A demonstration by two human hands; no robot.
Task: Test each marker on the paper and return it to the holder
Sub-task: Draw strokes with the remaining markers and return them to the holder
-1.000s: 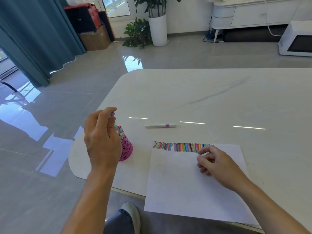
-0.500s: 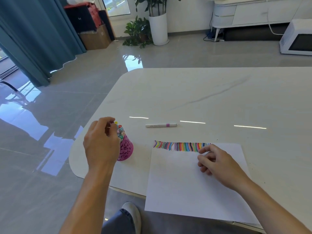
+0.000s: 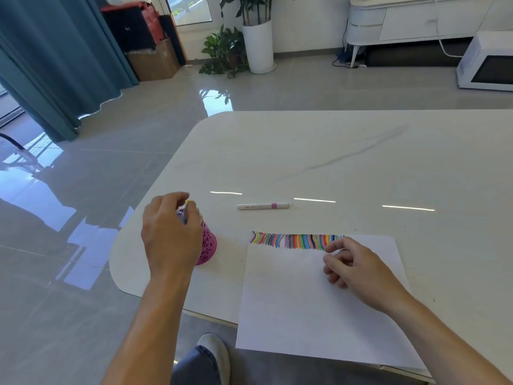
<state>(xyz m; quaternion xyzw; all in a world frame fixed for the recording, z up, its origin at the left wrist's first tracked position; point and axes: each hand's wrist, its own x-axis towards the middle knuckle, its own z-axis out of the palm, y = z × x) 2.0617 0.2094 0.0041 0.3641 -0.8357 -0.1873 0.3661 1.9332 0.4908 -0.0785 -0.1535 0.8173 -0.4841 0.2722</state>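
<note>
Grey tiled floor surrounds a white counter [image 3: 333, 151] with rounded corners; a teal curtain [image 3: 55, 65] hangs at far left, and a potted plant [image 3: 256, 37] and a microwave [image 3: 488, 65] stand on the floor beyond.

Holder [image 3: 208, 243]: pink, patterned, upright near the counter's left edge, largely hidden behind the left hand [image 3: 169, 234]. That hand is over the holder mouth, fingers curled and pinching the top of a purple marker [image 3: 181, 215]. A yellow tip [image 3: 188, 202] shows just above the fingers.

Paper [image 3: 299, 307]: flat, to the right of the holder, its near edge overhanging the counter. A row of coloured strokes [image 3: 297, 240] runs along its far edge.

Right hand [image 3: 358, 268]: rests on the paper beside the strokes' right end, fingers loosely curled, holding nothing.

White marker [image 3: 262, 206]: with a pink band, lies flat on the counter beyond the paper, apart from both hands.
</note>
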